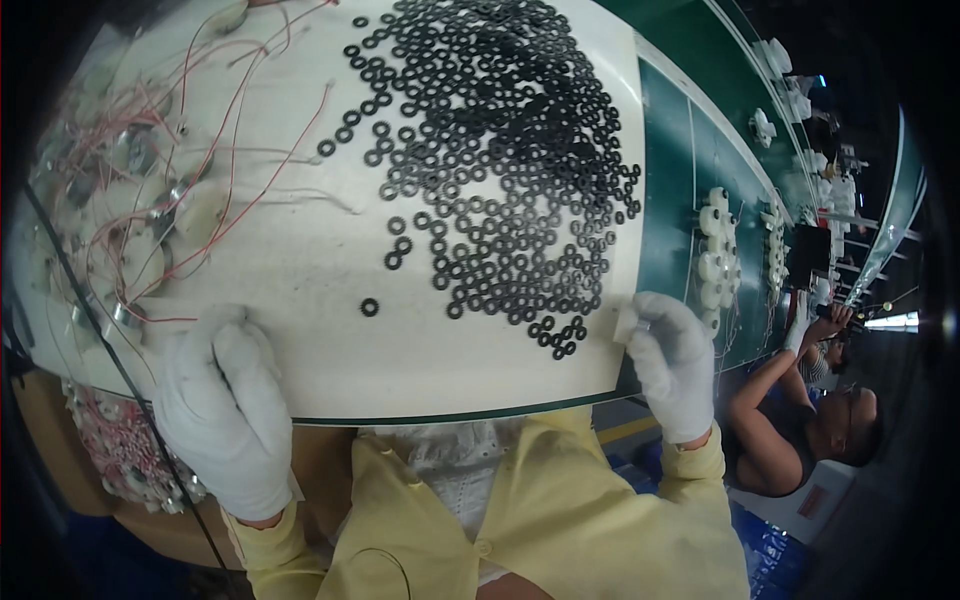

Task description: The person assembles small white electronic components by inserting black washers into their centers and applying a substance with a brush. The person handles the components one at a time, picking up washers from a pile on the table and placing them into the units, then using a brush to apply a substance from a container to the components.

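My left hand (225, 405), in a white glove, rests at the near left edge of the white board (345, 365). Its fingers are curled together; whatever they may hold is hidden. Close by lie round, pale motor-like parts (200, 212) with metal bodies and red wires (236, 150). At the board's near right edge, my gloved right hand (675, 370) pinches a small off-white piece (626, 323), its kind unclear. Between the hands, many small black toothed rings (500, 240) spread over the board. One separate black ring (370, 307) lies nearer my left hand.
A box (125, 455) of wired parts stands below the board at left. On the green table (668, 150) at right are rows of white parts (716, 250). Another person (790, 430) sits at the right. A dark cable (95, 315) crosses the left side.
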`<state>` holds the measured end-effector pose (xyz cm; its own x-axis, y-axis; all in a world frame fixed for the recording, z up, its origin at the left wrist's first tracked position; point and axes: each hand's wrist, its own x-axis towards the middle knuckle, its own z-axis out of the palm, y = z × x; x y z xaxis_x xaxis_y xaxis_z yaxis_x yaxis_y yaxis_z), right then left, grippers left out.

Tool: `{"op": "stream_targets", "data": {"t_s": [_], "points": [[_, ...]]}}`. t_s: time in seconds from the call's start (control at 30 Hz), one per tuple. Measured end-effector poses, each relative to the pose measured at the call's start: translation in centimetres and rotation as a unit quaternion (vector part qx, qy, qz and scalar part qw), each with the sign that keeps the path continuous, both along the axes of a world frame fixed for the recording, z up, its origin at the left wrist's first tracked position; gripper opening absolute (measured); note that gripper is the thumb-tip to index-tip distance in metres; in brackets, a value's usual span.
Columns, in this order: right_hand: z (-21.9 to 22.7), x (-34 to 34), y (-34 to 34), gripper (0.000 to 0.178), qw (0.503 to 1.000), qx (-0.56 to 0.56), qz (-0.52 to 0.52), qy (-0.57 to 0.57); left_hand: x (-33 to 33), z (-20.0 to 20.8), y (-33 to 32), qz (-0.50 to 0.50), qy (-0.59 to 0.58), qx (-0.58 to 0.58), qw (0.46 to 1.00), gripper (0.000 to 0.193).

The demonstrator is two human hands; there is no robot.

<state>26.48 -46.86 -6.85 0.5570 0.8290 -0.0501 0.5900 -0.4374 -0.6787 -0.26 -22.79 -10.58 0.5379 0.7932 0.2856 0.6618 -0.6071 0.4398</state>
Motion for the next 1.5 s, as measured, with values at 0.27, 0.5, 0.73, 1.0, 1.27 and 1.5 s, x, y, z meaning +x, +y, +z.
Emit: {"op": "stream_targets", "data": {"t_s": [0.27,0.5,0.73,1.0,1.27,1.5], "points": [[1.6,1.5,2.4,0.039,0.979,-0.027,0.149,-0.134,0.4,-1.0,0.6,-0.001,-0.003,0.072,0.997,0.014],[2.5,1.1,3.6,0.039,0.949,-0.064,0.193,-0.241,0.4,-1.1,0.7,-0.042,0.039,0.115,0.992,0.017],[3.0,0.4,3.5,0.043,0.923,-0.132,0.19,-0.306,0.3,-1.6,0.7,-0.019,-0.003,0.082,0.996,0.004],[5.4,0.3,4.6,0.034,0.882,-0.226,0.254,-0.328,0.7,-1.3,0.1,0.052,-0.056,-0.021,0.997,0.008],[4.3,-0.4,4.8,0.018,0.839,-0.231,0.263,-0.417,0.8,-1.5,0.0,0.061,-0.086,-0.071,0.992,0.011],[3.1,0.2,4.8,0.028,0.866,-0.154,0.251,-0.403,0.8,-1.2,-0.1,0.055,-0.103,-0.068,0.991,0.015]]}}
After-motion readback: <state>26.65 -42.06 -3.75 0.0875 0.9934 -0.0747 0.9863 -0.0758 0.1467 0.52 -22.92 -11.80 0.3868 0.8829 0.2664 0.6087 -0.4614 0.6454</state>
